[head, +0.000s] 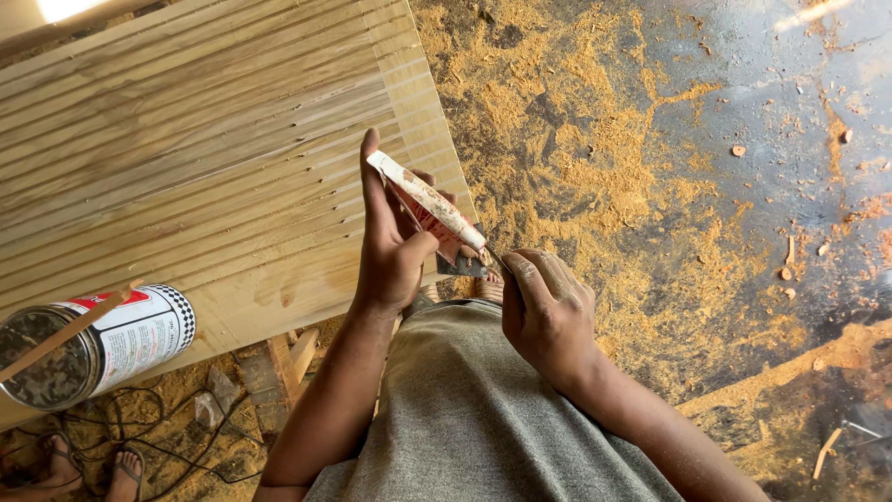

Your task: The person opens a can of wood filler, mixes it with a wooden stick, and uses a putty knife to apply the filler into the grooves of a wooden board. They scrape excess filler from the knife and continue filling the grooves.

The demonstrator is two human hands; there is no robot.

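Observation:
My left hand holds a flat putty-smeared piece, reddish and cream, tilted up over the edge of a slatted wooden panel. My right hand grips a small metal scraper whose blade touches the lower end of that smeared piece. Both hands work close together just above my grey-shirted body, at the panel's near right corner.
An open tin can with a wooden stick in it lies on the panel's lower left. Sawdust covers the dark floor at right. Black cables and another person's sandalled feet lie under the panel.

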